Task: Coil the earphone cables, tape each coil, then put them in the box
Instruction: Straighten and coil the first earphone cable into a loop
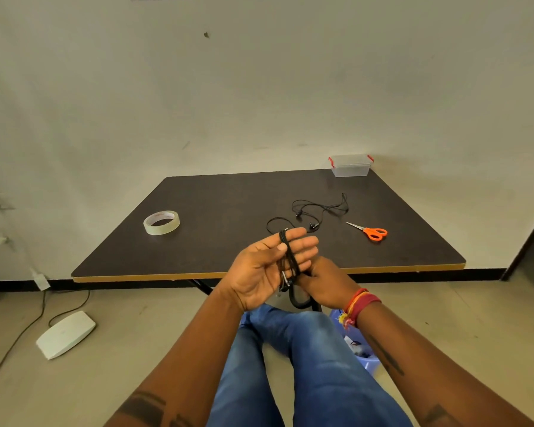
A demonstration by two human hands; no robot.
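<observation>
2 hands work 1 earphone cable (289, 257): left hand (270, 266) flat, wrapped; right hand (329, 285) pinches it, near the surface (228, 195).

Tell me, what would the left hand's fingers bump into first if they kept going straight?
Probably the loose black earphone cable on the dark table; the left hand points up-right toward it, though depth is unclear.

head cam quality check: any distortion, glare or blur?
Head view: wide-angle bowing curves the dark table edges; lighting soft and even, weak shadows, no glare; slightly soft overall, yet the black earphone cable wound round the left hand reads clearly; the clear plastic box looks hazy.
</observation>
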